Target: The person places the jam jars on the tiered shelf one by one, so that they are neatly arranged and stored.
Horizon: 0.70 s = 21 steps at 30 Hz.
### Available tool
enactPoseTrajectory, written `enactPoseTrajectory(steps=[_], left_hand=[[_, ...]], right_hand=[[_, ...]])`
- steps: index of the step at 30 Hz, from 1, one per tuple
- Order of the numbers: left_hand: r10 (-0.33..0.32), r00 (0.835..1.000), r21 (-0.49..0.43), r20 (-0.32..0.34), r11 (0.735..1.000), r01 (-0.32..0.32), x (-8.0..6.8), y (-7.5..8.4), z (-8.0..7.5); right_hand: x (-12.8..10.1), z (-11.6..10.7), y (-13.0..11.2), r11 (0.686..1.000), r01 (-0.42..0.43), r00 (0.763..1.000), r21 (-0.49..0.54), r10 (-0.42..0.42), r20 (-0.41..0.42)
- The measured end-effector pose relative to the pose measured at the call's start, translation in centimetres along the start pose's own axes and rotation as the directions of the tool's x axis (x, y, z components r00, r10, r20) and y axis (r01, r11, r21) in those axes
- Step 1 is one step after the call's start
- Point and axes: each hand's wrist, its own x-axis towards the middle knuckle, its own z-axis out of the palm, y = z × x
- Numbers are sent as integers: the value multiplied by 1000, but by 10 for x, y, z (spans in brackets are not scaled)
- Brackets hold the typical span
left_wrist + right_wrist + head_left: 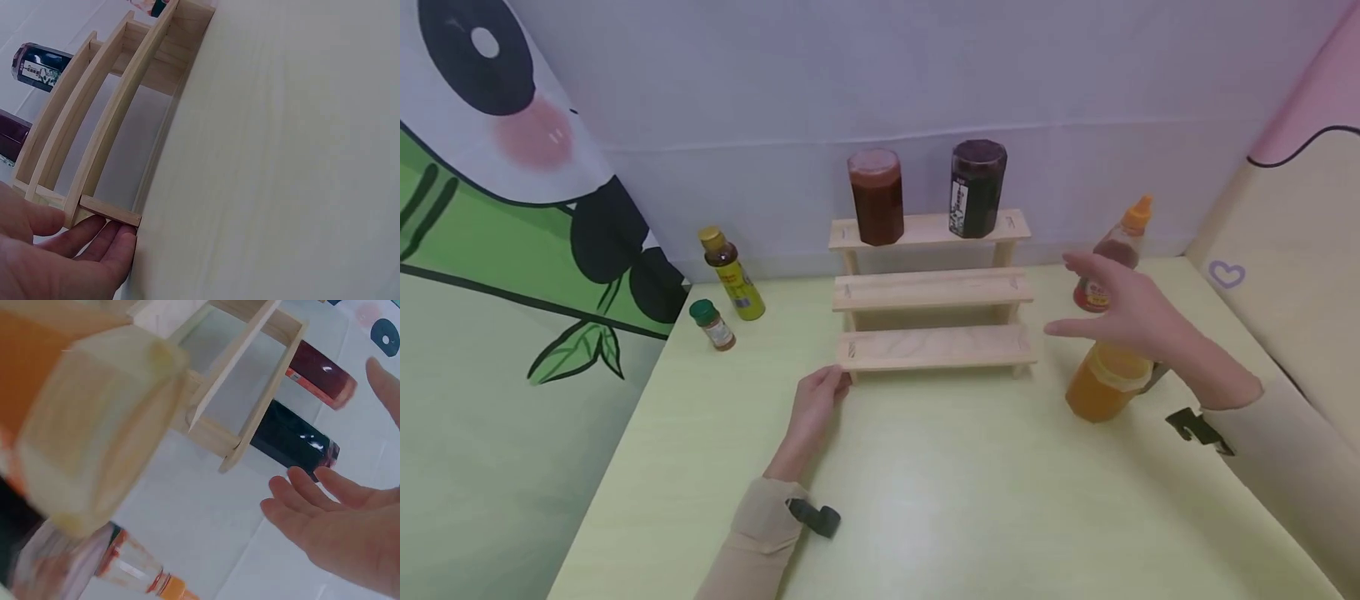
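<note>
A three-step wooden rack (934,289) stands on the table. My left hand (812,408) holds its front left corner, thumb at the lowest board's end and fingers curled by the leg, as the left wrist view shows. On the top step are a reddish-brown jar (877,200) and a dark jar (979,192) with a white label. Right of the rack, my right hand (1131,308) hangs in the air with thumb and fingers spread, holding nothing. Under it in the head view is an amber jar (1097,387) with a pale lid (125,425), partly covered by the hand.
Behind the right hand stands a squeeze bottle (1137,215) with an orange tip. Something dark (1156,377) shows partly behind the amber jar. Left of the rack are a yellow-green bottle (737,283) and a small green-capped shaker (715,327). A cloth wall (760,192) borders the table's back.
</note>
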Motion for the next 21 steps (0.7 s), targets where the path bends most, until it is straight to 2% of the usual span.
enactPoseTrajectory(steps=[3,7,13,19,21], left_hand=[[-9,1000,-1,-1,1000,9,1,-1,1],[-15,1000,-2,-3,1000,15,2,-1,2],[-23,1000,-10,2,1000,23,2,0,1],[-15,1000,-17,14,1000,16,2,0,-1],[-17,1000,-15,13,1000,17,2,0,-1]], right_hand=[[-16,2,11,999,-45,999,-3,45,27],[-31,7,30,997,-71,997,26,71,14],[-46,11,55,998,-32,999,46,34,-34],[-57,15,77,995,56,995,78,-50,-82],[-62,12,85,996,31,996,84,-24,-83]])
